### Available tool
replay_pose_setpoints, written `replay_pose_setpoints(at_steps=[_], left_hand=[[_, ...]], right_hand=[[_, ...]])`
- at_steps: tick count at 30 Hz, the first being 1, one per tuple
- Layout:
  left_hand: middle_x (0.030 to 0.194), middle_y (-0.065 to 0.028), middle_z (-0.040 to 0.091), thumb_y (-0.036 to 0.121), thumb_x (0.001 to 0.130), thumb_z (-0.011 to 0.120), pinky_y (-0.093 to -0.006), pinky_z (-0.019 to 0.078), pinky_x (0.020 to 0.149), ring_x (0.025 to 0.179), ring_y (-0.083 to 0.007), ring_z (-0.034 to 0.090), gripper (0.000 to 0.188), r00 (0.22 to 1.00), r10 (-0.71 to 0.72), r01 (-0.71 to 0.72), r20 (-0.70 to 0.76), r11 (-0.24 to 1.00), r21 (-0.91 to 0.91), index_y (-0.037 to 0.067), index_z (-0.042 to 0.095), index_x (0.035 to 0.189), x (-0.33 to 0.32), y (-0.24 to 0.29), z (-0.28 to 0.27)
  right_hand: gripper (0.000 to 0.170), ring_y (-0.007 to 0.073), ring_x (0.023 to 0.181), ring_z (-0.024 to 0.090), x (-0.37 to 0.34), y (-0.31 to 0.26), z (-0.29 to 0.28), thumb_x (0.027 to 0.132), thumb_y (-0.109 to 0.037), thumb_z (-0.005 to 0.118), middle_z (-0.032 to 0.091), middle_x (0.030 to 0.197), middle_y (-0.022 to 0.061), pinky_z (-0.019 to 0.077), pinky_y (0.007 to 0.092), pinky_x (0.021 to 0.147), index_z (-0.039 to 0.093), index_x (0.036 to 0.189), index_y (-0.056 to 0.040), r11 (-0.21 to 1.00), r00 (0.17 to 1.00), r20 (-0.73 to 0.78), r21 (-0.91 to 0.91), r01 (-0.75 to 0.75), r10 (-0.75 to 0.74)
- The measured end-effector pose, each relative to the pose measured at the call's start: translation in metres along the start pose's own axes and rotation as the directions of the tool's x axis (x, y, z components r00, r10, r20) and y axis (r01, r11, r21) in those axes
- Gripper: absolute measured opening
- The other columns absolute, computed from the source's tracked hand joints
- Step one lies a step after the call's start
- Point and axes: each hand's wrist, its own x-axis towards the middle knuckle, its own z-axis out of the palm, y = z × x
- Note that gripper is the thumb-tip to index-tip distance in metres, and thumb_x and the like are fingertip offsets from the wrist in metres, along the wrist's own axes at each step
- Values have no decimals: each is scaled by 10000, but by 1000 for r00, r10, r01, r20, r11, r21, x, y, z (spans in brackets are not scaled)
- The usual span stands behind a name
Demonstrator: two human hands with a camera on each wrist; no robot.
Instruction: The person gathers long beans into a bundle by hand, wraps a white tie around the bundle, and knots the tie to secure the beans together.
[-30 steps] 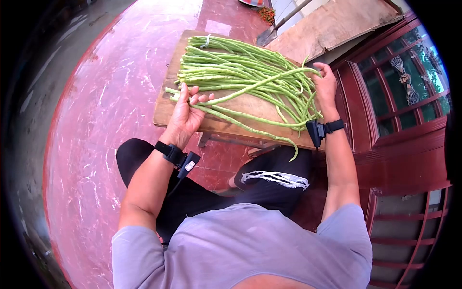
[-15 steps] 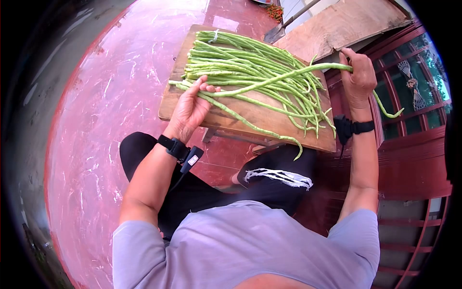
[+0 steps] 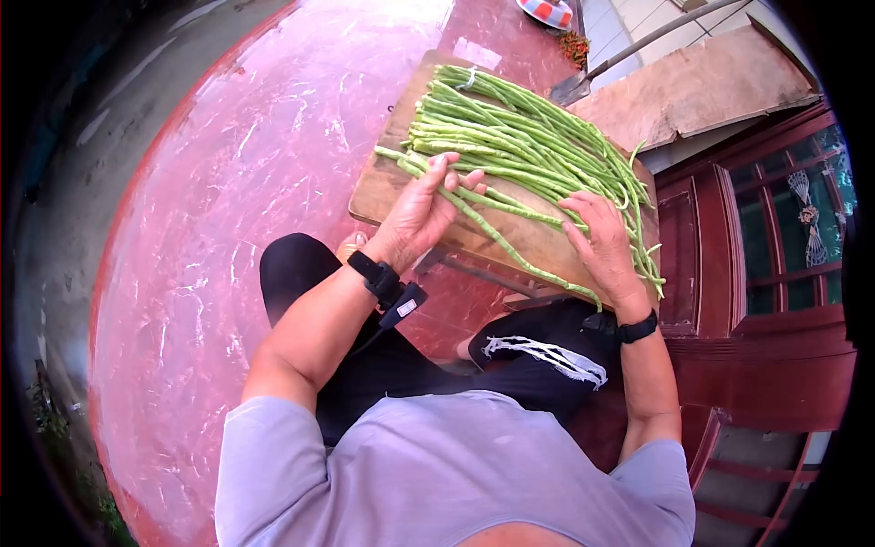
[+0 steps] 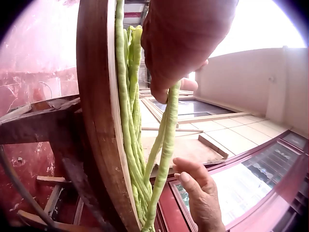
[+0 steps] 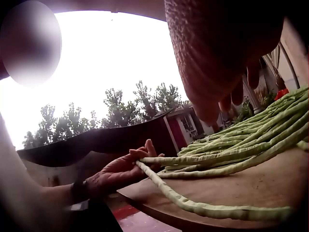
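Note:
Long green beans (image 3: 529, 137) lie side by side on a wooden board (image 3: 374, 193), one bundle tied with a white band (image 3: 471, 78). The left hand (image 3: 428, 208) pinches a few beans near their ends at the board's left front; one of them (image 3: 510, 248) trails over the front edge. Over the beans' right part is the right hand (image 3: 603, 242), its fingers loosely bent and apart. The left wrist view shows beans (image 4: 166, 140) hanging from the left hand (image 4: 181, 43), with the right hand (image 4: 200, 193) beside them, not gripping.
The board rests on a wooden stand above the person's knees. Behind it are a leaning plywood sheet (image 3: 693, 87), a shovel (image 3: 572, 88) and a red-and-white dish (image 3: 547, 11). A dark red door frame (image 3: 711, 246) stands at the right.
The right hand, which held a long bean out past the board's right side, has come back over the board and let it go. The left hand keeps its pinch. The head view has shifted.

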Motion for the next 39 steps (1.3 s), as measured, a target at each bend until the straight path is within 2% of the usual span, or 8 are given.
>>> replay_pose_setpoints(at_steps=[4,12,18,23,27,33,36,39], left_hand=[[765,-14,546,238,1001,543,-456,442,1054,944,-219,589,298,991,40,-35,-128,998,43,35,487,1212,-1,-3,7],[760,-3,559,242,1004,542,-397,434,1054,973,-199,570,254,986,39,-39,-161,999,3,41,537,1158,-4,6,20],[735,-5,570,277,1006,545,-389,476,993,887,-185,595,286,998,-7,3,-64,997,-71,41,548,1168,-3,7,-1],[681,-1,543,286,1002,553,-399,507,960,867,-205,630,310,948,-23,25,-318,1000,2,43,563,1194,-9,10,20],[710,-12,570,287,1006,545,-416,502,979,909,-234,648,323,927,-5,-6,-376,1000,-29,44,560,1218,-9,8,19],[899,-70,655,402,1023,468,-412,517,938,981,-248,637,406,982,-34,40,-184,999,26,50,547,1209,-10,7,-6],[959,-111,643,394,1028,458,-415,517,941,983,-264,637,417,899,1,52,-438,993,110,13,562,1162,-11,8,15],[1115,-173,623,411,1027,449,-428,503,983,1046,-282,628,479,882,14,123,-471,958,258,-29,577,1162,-11,11,13]], right_hand=[[274,289,1033,581,26,-28,30,844,-158,680,641,1049,96,430,404,920,646,1110,-105,996,997,53,79,49,-53],[214,340,917,606,28,-38,75,895,-81,609,616,954,153,483,405,794,636,1103,-43,930,1000,26,367,4,-15],[203,348,913,602,24,-52,81,936,-92,561,610,965,167,480,412,790,628,1117,-30,889,994,111,453,-67,19],[212,365,910,607,23,-55,92,964,-118,533,623,972,180,481,416,789,616,1127,-13,812,986,163,573,-114,24],[214,363,902,614,23,-55,92,970,-136,532,629,965,188,482,414,788,616,1118,-5,828,986,167,549,-111,22],[201,342,924,603,22,-52,86,954,-134,553,614,975,162,474,411,805,630,1104,-25,854,981,191,503,-135,42],[201,319,957,582,24,-45,88,906,-131,613,604,986,128,465,408,835,644,1091,-59,919,991,51,372,-134,124],[242,288,961,565,32,-35,90,815,-132,705,603,983,84,460,409,840,665,1054,-119,992,989,-109,82,-96,105]])
